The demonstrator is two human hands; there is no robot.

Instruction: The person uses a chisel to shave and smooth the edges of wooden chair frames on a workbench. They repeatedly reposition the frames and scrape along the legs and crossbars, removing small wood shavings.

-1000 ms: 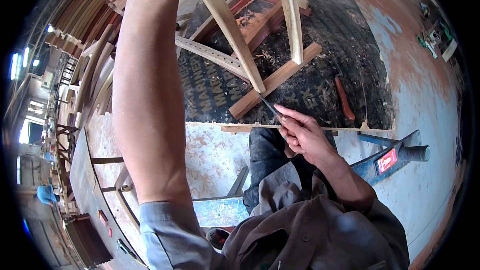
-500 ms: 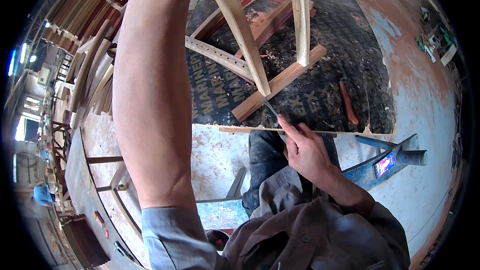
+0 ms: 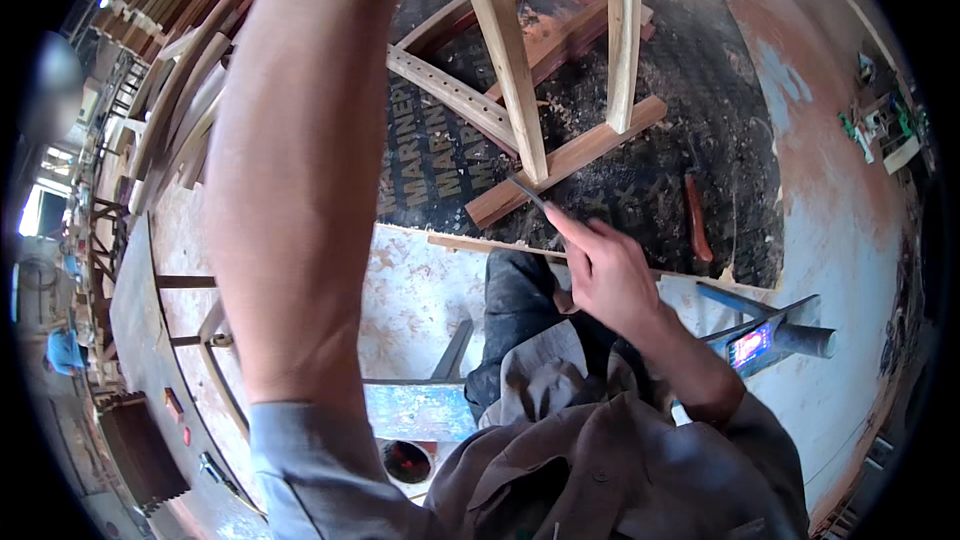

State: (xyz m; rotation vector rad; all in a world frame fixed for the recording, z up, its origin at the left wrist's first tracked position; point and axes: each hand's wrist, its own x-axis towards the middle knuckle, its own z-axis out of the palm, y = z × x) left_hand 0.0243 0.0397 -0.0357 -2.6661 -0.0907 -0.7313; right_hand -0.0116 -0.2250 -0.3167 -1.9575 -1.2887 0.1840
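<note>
My right hand (image 3: 612,278) is closed round a thin grey metal blade (image 3: 528,192), the forefinger stretched along it; the handle is hidden in the fist, so its exact kind cannot be told. The blade's tip lies at the foot of a pale wooden leg (image 3: 513,80), where it meets a reddish wooden bar (image 3: 500,202). A second pale leg (image 3: 622,40) stands on the same bar farther right. My left forearm (image 3: 300,140) reaches up past the top edge, and its hand is out of sight.
A black printed board (image 3: 700,90) forms the worktop, strewn with shavings. A red-handled tool (image 3: 697,220) lies on its right. Behind the legs rests a wooden frame (image 3: 455,25) beside a drilled strip (image 3: 450,90). A blue bench (image 3: 420,412) and a lit phone (image 3: 750,346) are below.
The blade's tip has shifted left along the bar, near the left leg's foot. The view has moved slightly, and my left forearm appears farther left.
</note>
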